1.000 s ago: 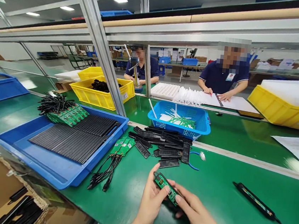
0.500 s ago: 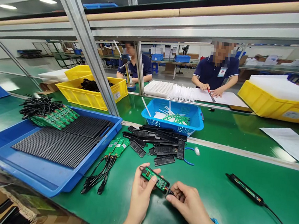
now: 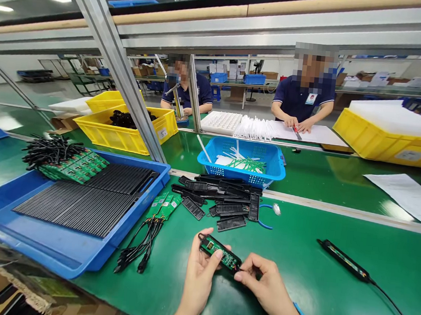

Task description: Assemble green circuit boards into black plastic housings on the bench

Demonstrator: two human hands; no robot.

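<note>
A black casing with a green circuit board (image 3: 222, 255) in it lies tilted across my left hand (image 3: 200, 274), whose thumb presses on the board and whose fingers wrap beneath. At the casing's right end, the thumb and fingers of my right hand (image 3: 263, 283) pinch the short black cable end near the coloured wires; the cable is mostly hidden by the hand. Behind my hands is a pile of black casings (image 3: 228, 202). To the left, several green boards with black cables (image 3: 162, 207) lie on the green table. Another assembled casing with a cable (image 3: 346, 261) rests at the right.
A blue tray (image 3: 89, 260) of black strips and stacked boards stands left. Beyond the pile sits a blue basket (image 3: 239, 173) with white and green strips. A metal post (image 3: 111, 62) rises behind the tray. Two people work across the table, near yellow bins (image 3: 388, 141).
My right hand has shifted slightly, its fingers now closer against the casing's right end. The black cable end shows less than before. The camera view has shifted a little.
</note>
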